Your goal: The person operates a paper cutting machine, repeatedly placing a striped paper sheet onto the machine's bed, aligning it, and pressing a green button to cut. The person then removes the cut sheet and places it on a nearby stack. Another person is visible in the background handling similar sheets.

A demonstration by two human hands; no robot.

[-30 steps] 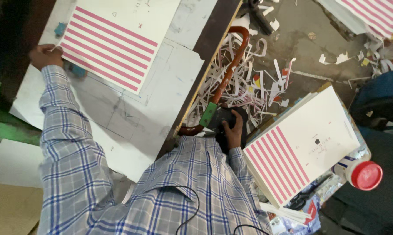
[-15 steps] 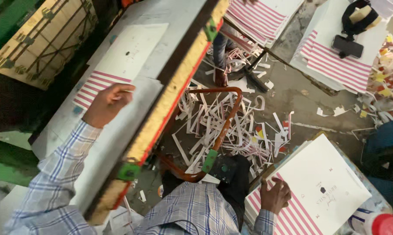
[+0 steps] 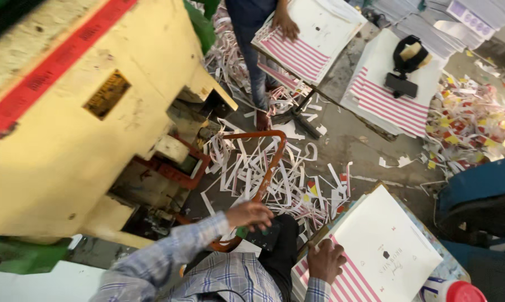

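- Two hands busy: right hand (image 3: 326, 260) pressed flat, fingers spread, on the top white card sheet with red stripes (image 3: 375, 251) of a stack beside the knee, gripping nothing yet.
- Left hand (image 3: 251, 213) loosely curled by the orange metal tube frame (image 3: 266, 168), holding nothing visible.
- Judged step: picking the next sheet.
- Next move calls for pinching one sheet free, then carrying it toward the yellow press machine (image 3: 79, 112).
- Paper offcuts (image 3: 274, 179) strewn across floor.
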